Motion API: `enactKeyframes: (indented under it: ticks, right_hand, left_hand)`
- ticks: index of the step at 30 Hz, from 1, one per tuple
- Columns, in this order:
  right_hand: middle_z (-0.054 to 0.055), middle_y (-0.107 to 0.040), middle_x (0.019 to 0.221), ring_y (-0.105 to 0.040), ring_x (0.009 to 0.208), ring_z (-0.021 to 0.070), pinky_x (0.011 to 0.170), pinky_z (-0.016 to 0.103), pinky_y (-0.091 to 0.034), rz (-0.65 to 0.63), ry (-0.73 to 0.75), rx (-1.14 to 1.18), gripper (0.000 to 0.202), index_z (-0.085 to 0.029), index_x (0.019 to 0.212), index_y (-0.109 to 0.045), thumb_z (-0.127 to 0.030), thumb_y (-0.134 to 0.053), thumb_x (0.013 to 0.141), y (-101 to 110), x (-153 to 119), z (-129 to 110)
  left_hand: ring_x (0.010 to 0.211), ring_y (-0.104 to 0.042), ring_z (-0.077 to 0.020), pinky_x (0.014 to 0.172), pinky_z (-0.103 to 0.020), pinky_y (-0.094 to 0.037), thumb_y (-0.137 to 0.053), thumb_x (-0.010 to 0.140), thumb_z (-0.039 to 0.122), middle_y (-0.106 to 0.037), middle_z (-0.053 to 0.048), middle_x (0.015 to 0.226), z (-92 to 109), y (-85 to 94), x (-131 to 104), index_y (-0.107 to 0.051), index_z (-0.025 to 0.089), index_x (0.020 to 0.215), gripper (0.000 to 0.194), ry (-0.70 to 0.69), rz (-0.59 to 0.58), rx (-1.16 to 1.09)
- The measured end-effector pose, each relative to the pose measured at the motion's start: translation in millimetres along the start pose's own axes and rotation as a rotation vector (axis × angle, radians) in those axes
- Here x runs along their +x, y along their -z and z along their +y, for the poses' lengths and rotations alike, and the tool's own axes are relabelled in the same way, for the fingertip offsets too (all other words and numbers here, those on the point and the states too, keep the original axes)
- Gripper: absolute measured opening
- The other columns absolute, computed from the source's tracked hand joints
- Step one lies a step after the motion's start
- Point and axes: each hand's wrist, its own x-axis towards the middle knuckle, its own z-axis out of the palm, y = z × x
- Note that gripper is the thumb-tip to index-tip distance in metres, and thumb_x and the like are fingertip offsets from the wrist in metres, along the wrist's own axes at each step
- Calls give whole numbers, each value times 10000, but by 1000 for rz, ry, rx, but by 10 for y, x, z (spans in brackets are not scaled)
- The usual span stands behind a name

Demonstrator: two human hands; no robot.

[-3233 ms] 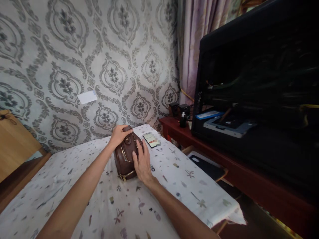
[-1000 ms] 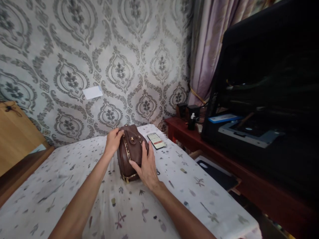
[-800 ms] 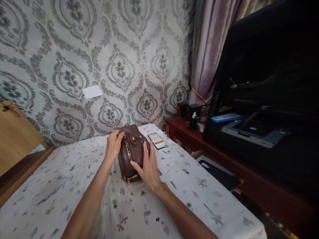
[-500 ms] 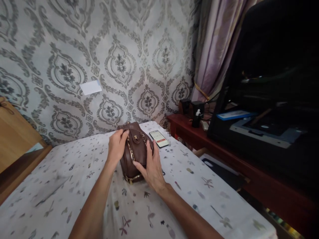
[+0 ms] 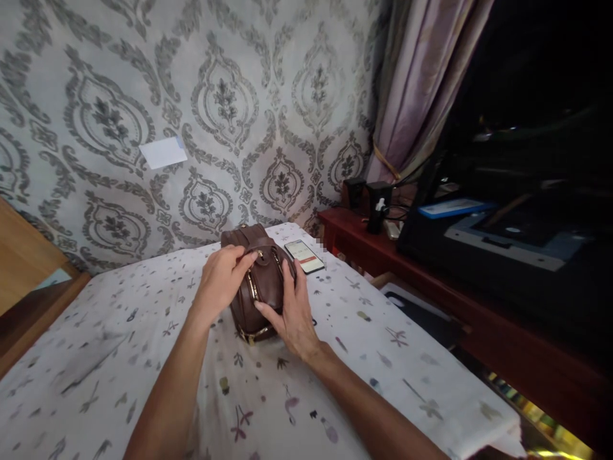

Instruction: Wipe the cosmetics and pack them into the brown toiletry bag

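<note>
A brown leather handbag (image 5: 269, 289) with gold zippers rests on the patterned white cloth. At its top edge, my left hand (image 5: 221, 276) is closed, thumb and fingers at the strap tab (image 5: 263, 256) with the gold turn clasp. My right hand (image 5: 297, 314) grips the bag's right side, the thumb across the front by the zipper (image 5: 253, 285) and the fingers along the far right edge. The left fingertips are partly hidden behind the thumb and tab.
A phone (image 5: 305, 256) with a lit screen lies just right of the bag. Beyond the cloth's right edge are a dark red wooden stand (image 5: 342, 223), small black speakers (image 5: 378, 198) and a large dark screen (image 5: 517, 147). A wooden panel (image 5: 29, 255) stands at the left.
My left hand has moved right along the bag's top, from its upper left edge to the clasp tab. The tab now looks lifted and bent. The right hand keeps its hold.
</note>
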Motion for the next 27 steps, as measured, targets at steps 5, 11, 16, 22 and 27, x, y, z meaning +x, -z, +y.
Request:
enactKeyframes:
  ticks: [5,11,16,22,27]
  right_hand:
    - [196,-108,1603,-171,1498,368,1154,607,-302,-1,-15,1,922,-223,1585,-56,-582,-556,899,7,9,-15]
    - [205,-110,1602,-181,1498,369,1166,598,-288,-10,-19,7,909,-223,1581,-80,-585,-559,898,28,4,-26]
    - [210,-144,1600,-195,1496,356,1171,575,-295,2,3,13,918,-210,1582,-94,-588,-566,892,53,0,-37]
    - [191,-173,1603,-194,1502,328,1186,559,-276,4,-38,37,796,-214,1574,-160,-536,-511,937,82,5,-69]
    - [188,-199,1595,-192,1505,304,1202,533,-258,3,-68,72,691,-177,1552,-240,-505,-435,975,108,18,-86]
  left_hand:
    - [586,-413,-140,589,-287,-266,-473,881,420,-419,35,590,27,34,-30,-399,210,562,389,30,-130,-25]
    - [610,-434,-154,607,-297,-277,-449,907,400,-438,20,632,98,59,-78,-377,217,573,387,-32,-196,72]
    - [653,-471,-181,621,-303,-292,-434,928,376,-454,6,669,137,41,-113,-369,228,601,365,-85,-111,166]
    - [707,-514,-188,617,-286,-321,-472,922,402,-501,2,724,17,-23,-64,-424,229,650,326,-65,65,239]
    - [716,-531,-194,639,-288,-353,-480,929,421,-520,-1,731,-46,-95,-41,-476,227,685,312,-40,122,291]
